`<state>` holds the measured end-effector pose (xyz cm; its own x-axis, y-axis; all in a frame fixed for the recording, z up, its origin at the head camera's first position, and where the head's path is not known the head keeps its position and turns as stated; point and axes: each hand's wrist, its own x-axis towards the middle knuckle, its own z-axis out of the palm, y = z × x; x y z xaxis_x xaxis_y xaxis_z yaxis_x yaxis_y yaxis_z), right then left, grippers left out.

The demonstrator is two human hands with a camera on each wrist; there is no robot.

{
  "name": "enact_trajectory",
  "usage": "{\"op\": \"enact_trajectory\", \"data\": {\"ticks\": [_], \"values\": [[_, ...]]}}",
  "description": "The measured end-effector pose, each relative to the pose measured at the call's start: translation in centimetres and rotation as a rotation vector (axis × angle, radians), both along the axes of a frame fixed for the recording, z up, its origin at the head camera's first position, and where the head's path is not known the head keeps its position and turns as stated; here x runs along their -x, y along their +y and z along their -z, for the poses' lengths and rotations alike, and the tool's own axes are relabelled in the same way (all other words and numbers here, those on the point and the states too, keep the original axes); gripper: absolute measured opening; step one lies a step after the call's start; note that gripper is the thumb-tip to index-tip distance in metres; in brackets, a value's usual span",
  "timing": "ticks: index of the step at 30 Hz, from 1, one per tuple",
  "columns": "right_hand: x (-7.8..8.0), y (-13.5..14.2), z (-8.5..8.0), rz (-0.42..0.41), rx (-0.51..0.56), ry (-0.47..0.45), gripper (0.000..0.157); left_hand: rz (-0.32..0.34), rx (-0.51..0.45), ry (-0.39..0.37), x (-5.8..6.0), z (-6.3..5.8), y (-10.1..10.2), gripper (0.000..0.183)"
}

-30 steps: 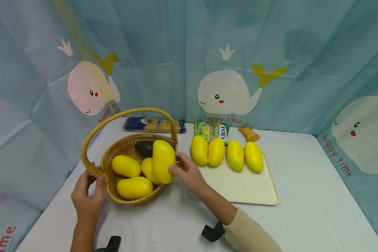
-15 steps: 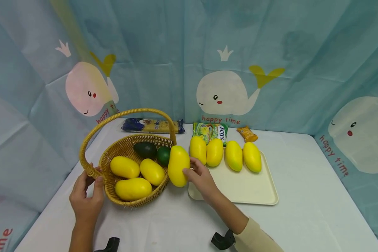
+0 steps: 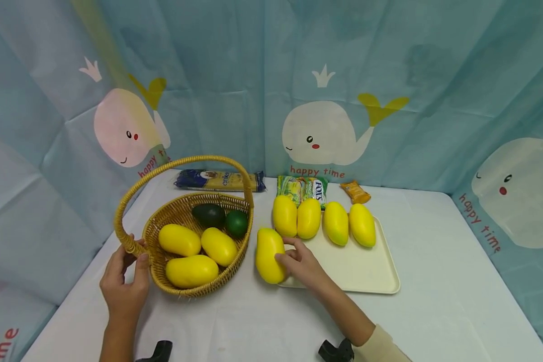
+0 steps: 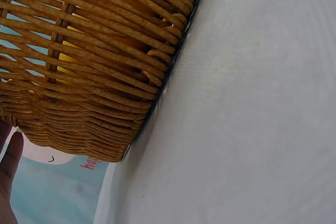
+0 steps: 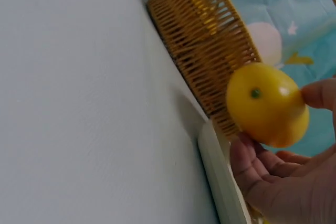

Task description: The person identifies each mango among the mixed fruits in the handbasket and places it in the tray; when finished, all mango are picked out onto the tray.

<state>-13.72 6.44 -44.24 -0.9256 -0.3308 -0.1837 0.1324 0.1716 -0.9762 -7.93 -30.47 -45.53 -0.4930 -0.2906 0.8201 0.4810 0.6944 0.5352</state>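
My right hand [image 3: 304, 262] grips a yellow mango [image 3: 269, 255], held over the left edge of a cream tray [image 3: 348, 269]. In the right wrist view, thumb and fingers hold the mango [image 5: 265, 108] from two sides, its green stem spot showing. My left hand [image 3: 125, 284] holds the wicker basket [image 3: 194, 291] at its left rim, by the foot of the handle [image 3: 185, 162]. Inside the basket lie yellow mangoes [image 3: 191, 271], a dark avocado [image 3: 209, 215] and a round green fruit [image 3: 237, 223]. Several more mangoes [image 3: 336, 223] line the tray's back edge.
Behind the basket lies a blue and yellow pasta packet [image 3: 219, 181]. A green Fox's candy bag [image 3: 302, 188] and a small orange packet [image 3: 355, 192] stand behind the tray. A printed curtain [image 3: 235, 75] borders the white table [image 3: 457, 261].
My right hand has lifted the mango out over the basket's right rim and carried it right and nearer to me, to the tray's left edge. The left hand stays on the basket.
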Motion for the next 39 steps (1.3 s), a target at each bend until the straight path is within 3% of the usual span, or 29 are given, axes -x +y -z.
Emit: {"op": "enact_trajectory", "data": {"ticks": [3, 9, 18, 39], "values": [[-0.2, 0.7, 0.2, -0.047, -0.022, -0.025, 0.056, 0.002, -0.004, 0.008, 0.0, 0.0, 0.0, 0.047], [-0.1, 1.9, 0.1, -0.059, -0.107, -0.077, 0.060, 0.004, -0.008, 0.006, 0.0, 0.0, 0.0, 0.048], [0.6, 3.2, 0.2, -0.101, -0.089, -0.098, 0.064, -0.006, 0.000, -0.009, 0.0, 0.2, -0.1, 0.050], [0.8, 3.6, 0.0, -0.033, -0.132, -0.056, 0.060, 0.012, -0.019, 0.005, 0.0, -0.1, 0.0, 0.044]]}}
